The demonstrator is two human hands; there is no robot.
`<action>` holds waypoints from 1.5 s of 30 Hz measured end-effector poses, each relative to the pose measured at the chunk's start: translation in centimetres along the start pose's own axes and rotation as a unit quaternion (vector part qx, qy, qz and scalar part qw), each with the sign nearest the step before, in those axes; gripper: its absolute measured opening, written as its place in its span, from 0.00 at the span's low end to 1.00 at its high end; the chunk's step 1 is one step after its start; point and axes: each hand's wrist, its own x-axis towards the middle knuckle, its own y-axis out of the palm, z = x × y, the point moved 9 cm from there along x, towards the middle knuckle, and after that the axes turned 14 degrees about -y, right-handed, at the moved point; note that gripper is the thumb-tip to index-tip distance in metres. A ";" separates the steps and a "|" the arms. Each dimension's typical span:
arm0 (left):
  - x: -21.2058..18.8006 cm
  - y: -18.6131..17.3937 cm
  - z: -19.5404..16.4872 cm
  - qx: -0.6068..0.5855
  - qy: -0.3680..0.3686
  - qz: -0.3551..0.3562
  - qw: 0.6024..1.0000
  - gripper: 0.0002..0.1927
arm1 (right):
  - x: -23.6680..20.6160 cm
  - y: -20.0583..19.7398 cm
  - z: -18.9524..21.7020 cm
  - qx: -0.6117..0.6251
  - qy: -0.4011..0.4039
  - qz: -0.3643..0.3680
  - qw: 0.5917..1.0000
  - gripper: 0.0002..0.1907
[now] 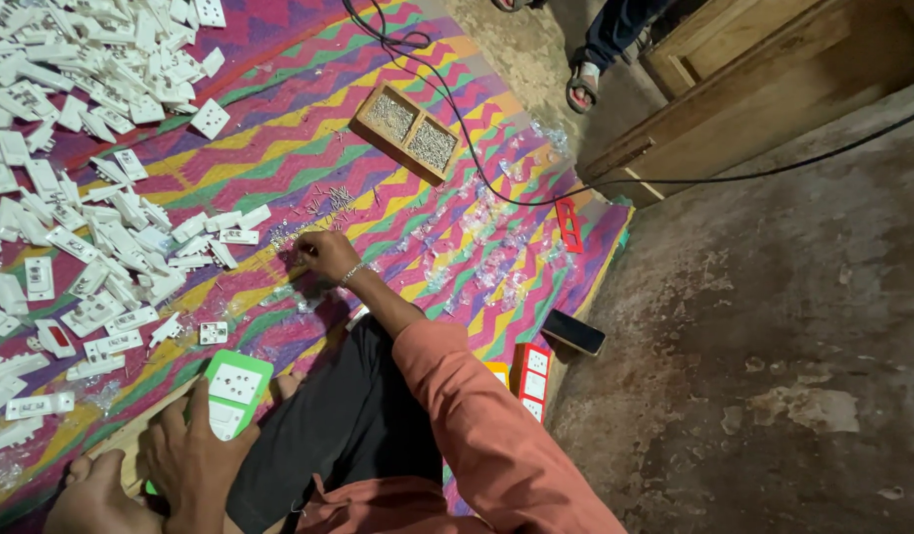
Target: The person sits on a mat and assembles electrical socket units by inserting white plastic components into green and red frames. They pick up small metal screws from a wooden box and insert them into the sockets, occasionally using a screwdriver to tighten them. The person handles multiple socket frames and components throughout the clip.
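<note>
My left hand (190, 455) rests low at the left near my knee and grips a green board (234, 391) with white socket plates set in it. My right hand (323, 255) reaches forward on an orange-sleeved arm. Its fingers are bunched down on the striped mat (279, 148) among loose small screws (323, 203). Whether the fingers pinch a screw is hidden. A silver bracelet sits on that wrist. A single white socket piece (213, 332) lies between the two hands.
A heap of white switch and socket parts (71, 148) covers the left. A wooden two-compartment tray of screws (405, 131) lies ahead, with a black cable (496, 188), clear plastic bags (486, 252), a phone (573, 332) and red socket boards (531, 381). Another person's sandalled foot (582, 84) stands by wooden furniture (773, 89).
</note>
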 end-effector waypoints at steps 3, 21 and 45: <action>0.0 0.0 0.3 0.002 -0.008 0.003 1.000 0.50 | 0.0 -0.1 -0.3 0.016 0.027 -0.011 0.999 0.13; -1.7 -2.9 -1.2 -0.162 0.078 -0.048 0.983 0.38 | -9.5 8.3 3.3 0.358 0.032 0.069 0.931 0.07; -2.8 -2.6 -1.8 -0.119 0.091 -0.054 0.987 0.35 | -9.6 12.5 6.1 0.357 -0.037 0.192 0.913 0.08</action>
